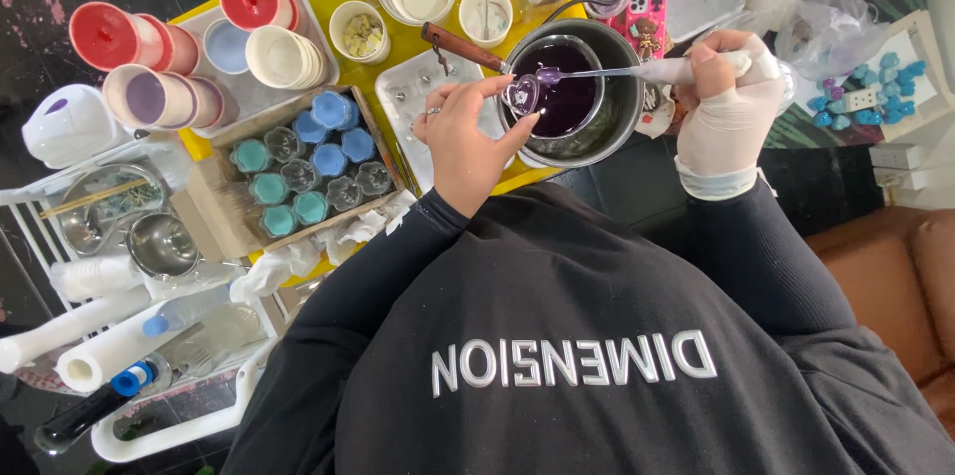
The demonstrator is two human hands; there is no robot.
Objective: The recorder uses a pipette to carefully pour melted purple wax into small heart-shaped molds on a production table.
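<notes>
Left hand [466, 137], bare: fingertips pinched on a small clear heart-shaped mould [521, 94], at nine o'clock of the steel pot [617, 112]. Right hand [726, 107], gloved: closed around a spoon [597, 72] over glossy purple liquid [565, 97].

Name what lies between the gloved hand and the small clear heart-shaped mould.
In the head view, a spoon reaches from the right hand to the mould in the left hand, over the pot of purple liquid.

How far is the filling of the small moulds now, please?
Done: several moulds in the wooden tray already hold blue or teal fill. In hand: the left hand holds a small heart mould over the pot of purple liquid; the gloved right hand spoons into it. Left: a few clear moulds.
</notes>
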